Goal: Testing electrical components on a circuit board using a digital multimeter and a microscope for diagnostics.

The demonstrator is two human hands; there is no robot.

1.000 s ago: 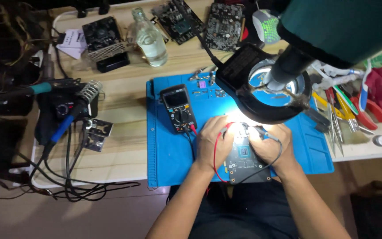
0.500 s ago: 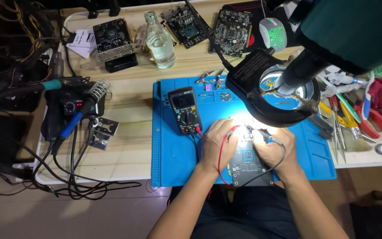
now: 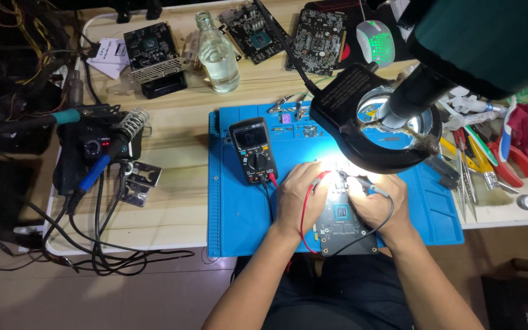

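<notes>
Left hand: fingers grasping red probe, tip toward lamp.
Right hand: fingers grasping black probe.
Circuit board: between both hands, long axis toward body.

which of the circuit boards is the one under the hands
The dark circuit board on the blue mat, at the table's near edge; the other three lie along the far edge.

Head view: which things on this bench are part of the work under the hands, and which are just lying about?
In use:
left hand with the red probe lead
right hand with the black probe lead
circuit board on the blue mat
multimeter
ring lamp

Lying about:
glass bottle
spare boards
computer mouse
soldering iron
hand tools
</notes>
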